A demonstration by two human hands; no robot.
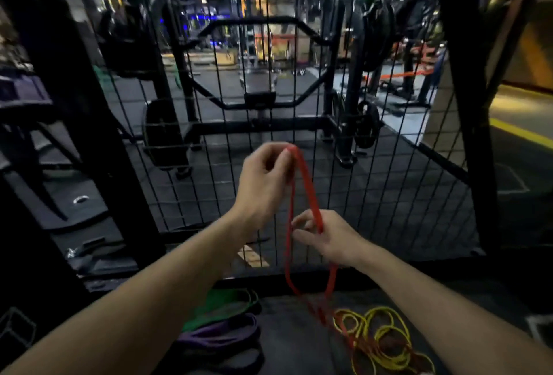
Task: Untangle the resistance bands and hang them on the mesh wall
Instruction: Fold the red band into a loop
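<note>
Red band (308, 192): thin, flat, bright red loop, partly blurred.
Direction: long axis almost vertical; top held high, bottom falling into the tangle of yellow bands (386, 341) on the floor.
Left hand (264, 178): pinches the top of the loop, before the mesh wall (389, 165).
Right hand (326, 238): lower, fingers curled around one strand.
Nearby: green band (224, 304) and purple band (221, 332) lying at left.

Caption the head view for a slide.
Left hand lifts a red resistance band before the mesh wall; right hand pinches it lower; yellow bands lie tangled below.
</note>
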